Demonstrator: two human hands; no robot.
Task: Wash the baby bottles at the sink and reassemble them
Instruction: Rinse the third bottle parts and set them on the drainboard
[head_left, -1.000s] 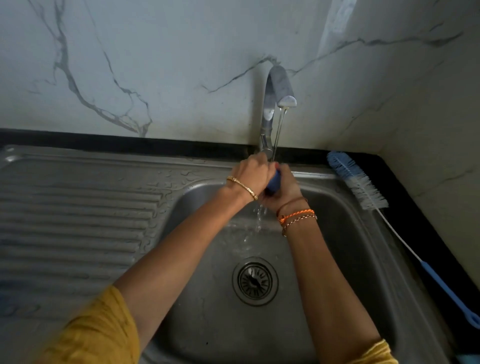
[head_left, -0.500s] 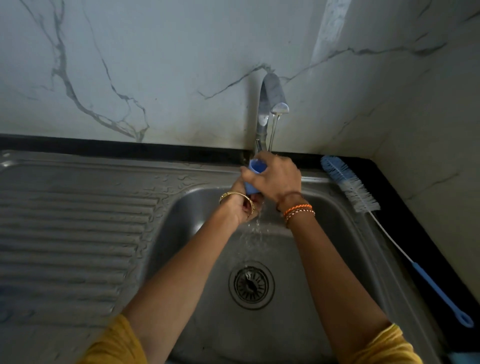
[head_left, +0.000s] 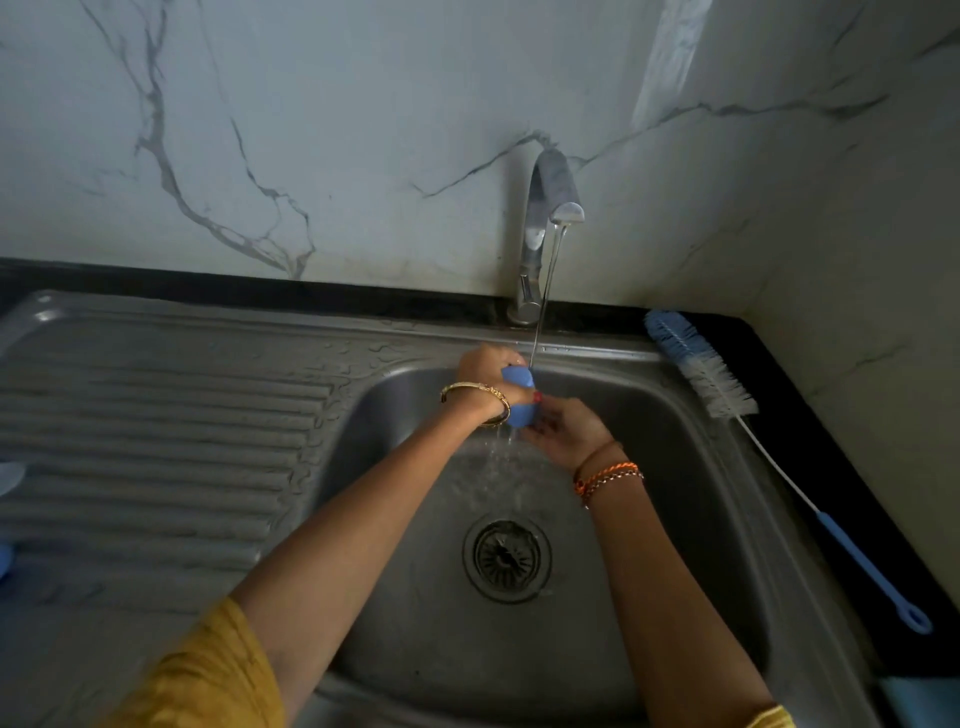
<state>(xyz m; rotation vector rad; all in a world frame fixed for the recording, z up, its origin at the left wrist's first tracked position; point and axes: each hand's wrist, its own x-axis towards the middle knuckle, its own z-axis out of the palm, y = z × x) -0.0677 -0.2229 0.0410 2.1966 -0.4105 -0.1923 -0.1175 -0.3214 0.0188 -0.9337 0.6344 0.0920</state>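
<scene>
Since half a second ago the hands have been swapped in height: the left hand (head_left: 485, 366), then lower at the wrist, is now raised at the back, while the right hand (head_left: 563, 431), then laid over the top, has been dropped beneath. A blue bottle part (head_left: 519, 397) is gripped by the left hand, whose fingers are curled round its upper end; which part of the bottle it is cannot be told. Its lower end is touched by the fingers of the right hand, loosely bent with the palm turned up; whether they truly grasp it cannot be told. The part is held over the back of the sink (head_left: 675, 519), at 12 o'clock from the drain (head_left: 506, 561), directly under the thin stream of water (head_left: 543, 296) falling from the tap (head_left: 545, 208). Water is seen spilling off it toward the basin floor. A gold bangle (head_left: 475, 389) is worn on the left wrist and orange and beaded threads (head_left: 608, 475) on the right. A bottle brush (head_left: 696, 371) with a blue handle is laid on the dark counter at 3 o'clock from the sink. The ribbed drainboard (head_left: 156, 415) is seen at 9 o'clock.
</scene>
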